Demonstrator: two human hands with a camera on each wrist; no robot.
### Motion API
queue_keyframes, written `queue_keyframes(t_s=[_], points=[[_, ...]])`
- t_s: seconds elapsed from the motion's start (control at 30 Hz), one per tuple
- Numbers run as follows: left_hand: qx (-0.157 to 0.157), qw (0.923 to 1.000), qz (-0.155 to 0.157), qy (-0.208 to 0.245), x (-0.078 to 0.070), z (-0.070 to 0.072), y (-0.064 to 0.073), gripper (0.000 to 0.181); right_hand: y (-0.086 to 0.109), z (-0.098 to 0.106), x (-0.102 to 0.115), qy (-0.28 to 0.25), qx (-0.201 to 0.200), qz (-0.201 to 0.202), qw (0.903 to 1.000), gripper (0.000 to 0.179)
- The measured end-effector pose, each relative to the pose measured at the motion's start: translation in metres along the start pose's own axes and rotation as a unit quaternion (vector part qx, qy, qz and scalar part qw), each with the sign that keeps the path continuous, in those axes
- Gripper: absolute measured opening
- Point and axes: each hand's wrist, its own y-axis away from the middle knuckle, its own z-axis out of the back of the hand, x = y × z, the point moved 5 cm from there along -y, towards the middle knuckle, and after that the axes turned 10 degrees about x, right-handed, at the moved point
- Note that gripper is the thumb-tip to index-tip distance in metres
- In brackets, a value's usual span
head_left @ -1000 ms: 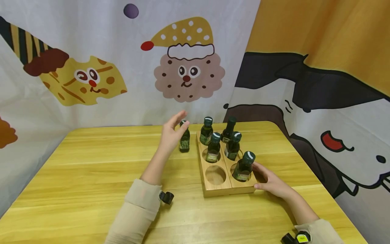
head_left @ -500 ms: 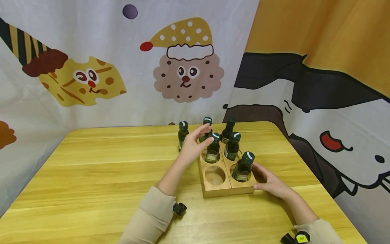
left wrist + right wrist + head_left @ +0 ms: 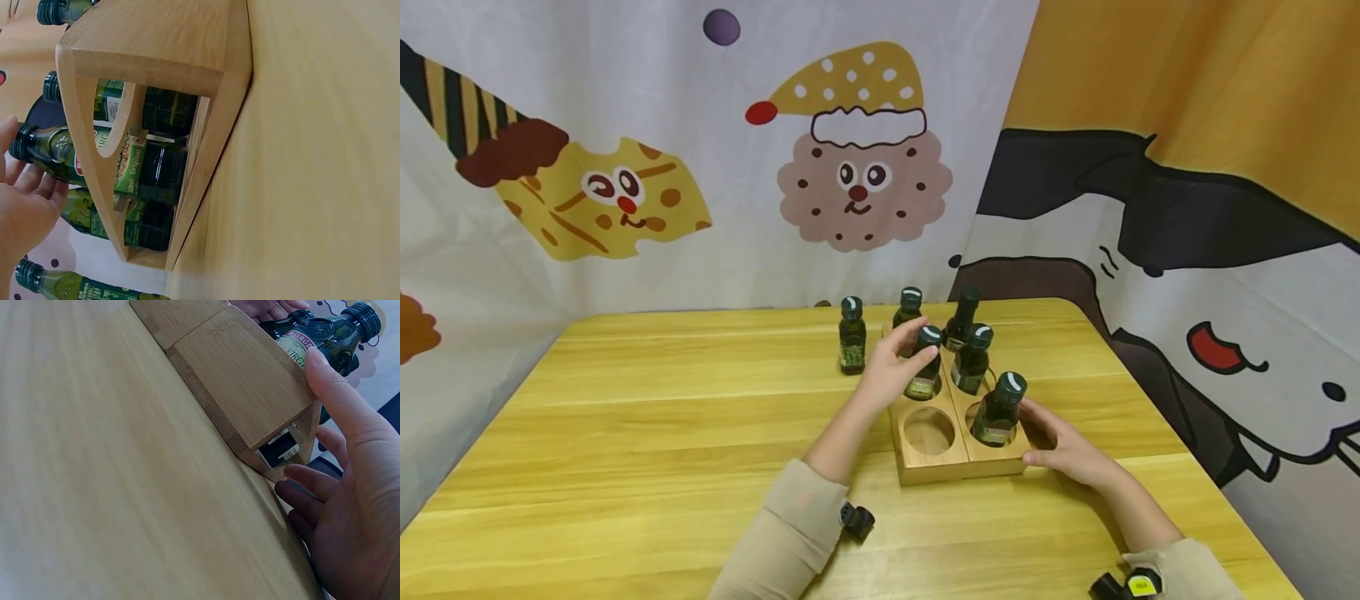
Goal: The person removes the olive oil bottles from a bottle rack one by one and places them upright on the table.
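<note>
A two-row wooden bottle rack (image 3: 934,467) with round holes stands on the table, several dark green glass olive oil bottles upright in it. My left hand (image 3: 887,371) holds the olive oil bottle (image 3: 922,385) in the left row's middle hole near its neck, thumb on the near side and fingers behind. The left wrist view shows this bottle (image 3: 56,147) with its base still inside the rack. My right hand (image 3: 1071,450) grips the rack's near right corner, its thumb (image 3: 340,394) at the end edge and the other fingers along the side, beside the front right bottle (image 3: 998,412).
Left of the rack another olive oil bottle (image 3: 852,337) stands on the table (image 3: 647,433). The near left hole (image 3: 929,431) of the rack holds no bottle. Behind the table hangs a printed cartoon curtain (image 3: 737,167).
My left hand has moved right and slightly nearer, from beside the lone bottle to the middle bottle of the rack's left row, closing round it. The right hand stays at the corner.
</note>
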Motion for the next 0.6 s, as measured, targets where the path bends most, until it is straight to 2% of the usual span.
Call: queue_keyframes(t_s=[0.07,0.17,0.3,0.37,0.43,0.6], points=[[-0.004,1.0,-0.004,0.003,0.001,0.0,-0.001,0.045,0.0,0.0,0.0,-0.001,-0.001,-0.001,1.0,0.084],[-0.011,0.9999,-0.011,0.006,-0.008,0.0,0.001,0.041,0.0,0.0,0.001,-0.004,0.0,-0.007,1.0,0.084],[-0.018,0.9998,-0.004,0.003,-0.01,-0.001,0.0,0.038,0.0,0.0,0.002,-0.004,0.0,-0.011,0.9999,0.084],[-0.018,0.9998,0.001,0.0,-0.002,-0.002,-0.004,0.039,0.001,0.001,0.002,-0.003,-0.001,-0.009,1.0,0.085],[-0.017,0.9999,0.003,-0.002,-0.004,-0.003,-0.005,0.038,0.001,0.001,0.002,-0.002,-0.002,-0.008,1.0,0.085],[-0.022,0.9996,-0.017,0.003,-0.013,0.001,-0.007,0.036,0.001,0.001,0.002,-0.001,0.001,-0.005,1.0,0.084]])
